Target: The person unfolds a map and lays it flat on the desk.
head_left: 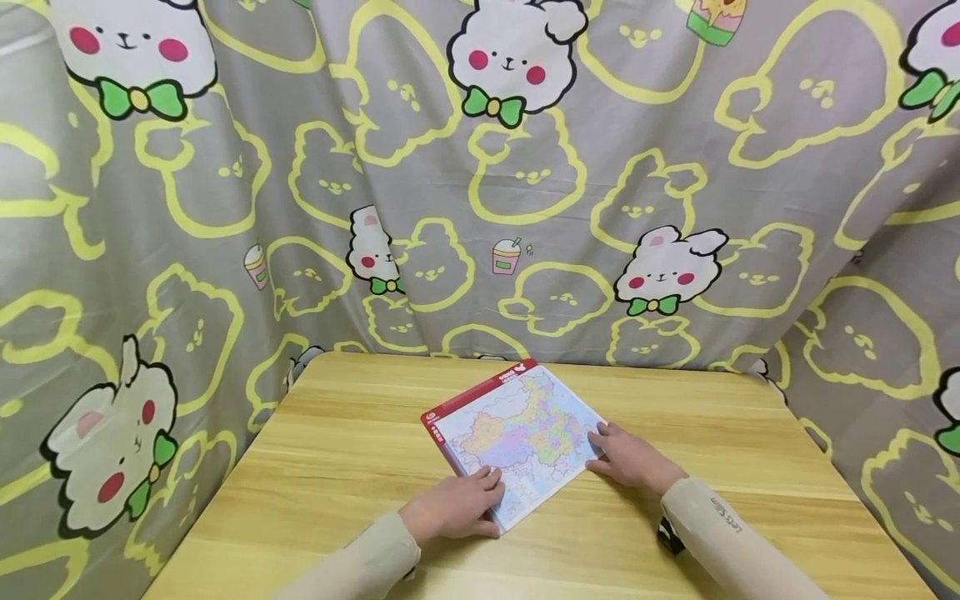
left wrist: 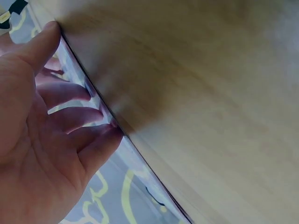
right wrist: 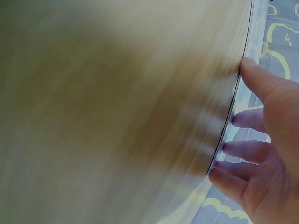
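Note:
A flat, thin map sheet or board [head_left: 517, 433] lies turned at an angle on the wooden table. It shows a coloured map of China with a red band along its far edge. My left hand [head_left: 457, 504] rests at its near left edge, fingertips on the surface and thumb by the near corner. At the right corner, the fingertips and thumb of my right hand [head_left: 633, 458] touch the edge. Both wrist views show relaxed, slightly bent fingers along the board's rim, with the left hand [left wrist: 51, 121] and right hand [right wrist: 266, 140] each touching it.
The light wooden table [head_left: 337, 450] extends around the map on all sides. A grey curtain [head_left: 540, 242] with yellow outlines and white cartoon animals hangs behind the table and along both sides. A black strap [head_left: 670, 537] shows below the right sleeve.

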A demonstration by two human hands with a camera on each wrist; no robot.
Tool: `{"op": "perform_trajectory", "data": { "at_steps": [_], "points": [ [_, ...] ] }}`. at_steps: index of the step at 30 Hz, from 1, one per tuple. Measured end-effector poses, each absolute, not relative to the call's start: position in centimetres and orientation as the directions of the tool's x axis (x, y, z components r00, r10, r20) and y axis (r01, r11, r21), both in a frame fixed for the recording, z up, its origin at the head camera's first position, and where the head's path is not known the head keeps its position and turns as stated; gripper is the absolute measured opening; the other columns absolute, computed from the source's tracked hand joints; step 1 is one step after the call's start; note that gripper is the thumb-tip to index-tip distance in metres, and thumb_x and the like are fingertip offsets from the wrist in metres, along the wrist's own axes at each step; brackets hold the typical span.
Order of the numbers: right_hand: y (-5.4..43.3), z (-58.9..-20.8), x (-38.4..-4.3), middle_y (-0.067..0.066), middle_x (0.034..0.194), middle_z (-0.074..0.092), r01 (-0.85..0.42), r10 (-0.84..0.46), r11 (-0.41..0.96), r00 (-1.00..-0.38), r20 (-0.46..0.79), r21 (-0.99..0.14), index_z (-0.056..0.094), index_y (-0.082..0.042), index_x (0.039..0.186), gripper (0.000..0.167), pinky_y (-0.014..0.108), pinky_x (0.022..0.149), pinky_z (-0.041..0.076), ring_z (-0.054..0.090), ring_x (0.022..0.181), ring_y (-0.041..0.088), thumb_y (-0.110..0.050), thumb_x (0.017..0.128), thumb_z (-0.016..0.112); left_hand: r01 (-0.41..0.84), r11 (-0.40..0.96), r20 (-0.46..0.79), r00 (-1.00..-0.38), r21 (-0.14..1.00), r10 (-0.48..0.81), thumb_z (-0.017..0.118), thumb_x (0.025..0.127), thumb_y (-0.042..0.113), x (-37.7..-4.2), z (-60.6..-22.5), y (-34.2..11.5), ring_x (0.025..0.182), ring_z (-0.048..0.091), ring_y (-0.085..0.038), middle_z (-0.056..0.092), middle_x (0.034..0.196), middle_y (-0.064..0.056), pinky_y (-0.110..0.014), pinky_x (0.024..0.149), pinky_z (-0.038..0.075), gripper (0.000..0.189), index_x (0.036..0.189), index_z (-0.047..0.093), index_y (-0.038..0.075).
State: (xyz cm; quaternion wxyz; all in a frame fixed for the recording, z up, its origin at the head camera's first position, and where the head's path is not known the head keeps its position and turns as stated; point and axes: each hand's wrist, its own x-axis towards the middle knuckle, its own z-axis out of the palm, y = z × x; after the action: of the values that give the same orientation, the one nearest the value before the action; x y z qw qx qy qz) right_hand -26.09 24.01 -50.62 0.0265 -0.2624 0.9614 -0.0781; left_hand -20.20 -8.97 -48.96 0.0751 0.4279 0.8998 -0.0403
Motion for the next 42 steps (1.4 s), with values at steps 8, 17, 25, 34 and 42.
{"op": "perform_trajectory", "data": {
  "at_steps": [8,17,25,34,42],
  "points": [
    [24.2,-50.5,-26.6,0.037,0.131,0.044,-0.529,-0.533,0.835,-0.846,0.017,-0.151,0.054,0.010,0.127,0.053,0.055,0.096,0.038,0.042,0.120,0.051,-0.031,0.093,0.060,0.805,0.591,-0.112,-0.593,-0.052,0.797,0.049,0.090,0.057,-19.9,-48.8,-8.4,0.127,0.046,-0.023,0.048,0.140,-0.006,-0.032,0.095,0.044,0.059,0.131,0.053,0.015],
    [24.4,-50.3,-27.4,0.037,0.132,0.043,-0.529,-0.536,0.834,-0.844,-0.004,-0.154,0.052,0.009,0.129,0.051,0.055,0.097,0.037,0.041,0.121,0.051,-0.029,0.095,0.058,0.798,0.594,-0.105,-0.602,-0.098,0.792,0.050,0.092,0.053,-19.8,-48.9,-7.3,0.125,0.048,-0.020,0.051,0.137,-0.004,-0.031,0.095,0.044,0.049,0.126,0.056,0.018],
    [24.4,-50.2,-28.1,0.037,0.130,0.044,-0.543,-0.550,0.827,-0.835,-0.005,-0.146,0.051,0.010,0.129,0.048,0.056,0.097,0.038,0.042,0.120,0.051,-0.025,0.096,0.056,0.828,0.545,-0.083,-0.558,-0.132,0.826,0.054,0.095,0.042,-19.9,-49.0,-6.6,0.124,0.049,-0.019,0.053,0.134,-0.003,-0.029,0.094,0.045,0.036,0.122,0.056,0.019],
    [24.6,-50.2,-28.6,0.036,0.131,0.044,-0.533,-0.540,0.835,-0.842,-0.014,-0.135,0.050,0.009,0.130,0.046,0.055,0.098,0.036,0.041,0.122,0.050,-0.024,0.097,0.054,0.842,0.526,-0.067,-0.535,-0.118,0.842,0.054,0.095,0.041,-19.9,-49.0,-6.0,0.124,0.049,-0.018,0.054,0.133,-0.003,-0.029,0.091,0.047,0.034,0.121,0.056,0.020],
    [24.0,-50.4,-27.4,0.032,0.127,0.048,-0.568,-0.563,0.819,-0.823,0.074,-0.083,0.053,0.007,0.127,0.043,0.056,0.095,0.039,0.045,0.118,0.051,-0.022,0.095,0.057,0.787,0.613,-0.093,-0.606,0.074,0.790,0.055,0.093,0.046,-20.8,-48.5,-8.0,0.134,0.035,-0.025,0.038,0.147,-0.011,-0.033,0.105,0.034,0.061,0.142,0.044,0.012]
  ]
}}
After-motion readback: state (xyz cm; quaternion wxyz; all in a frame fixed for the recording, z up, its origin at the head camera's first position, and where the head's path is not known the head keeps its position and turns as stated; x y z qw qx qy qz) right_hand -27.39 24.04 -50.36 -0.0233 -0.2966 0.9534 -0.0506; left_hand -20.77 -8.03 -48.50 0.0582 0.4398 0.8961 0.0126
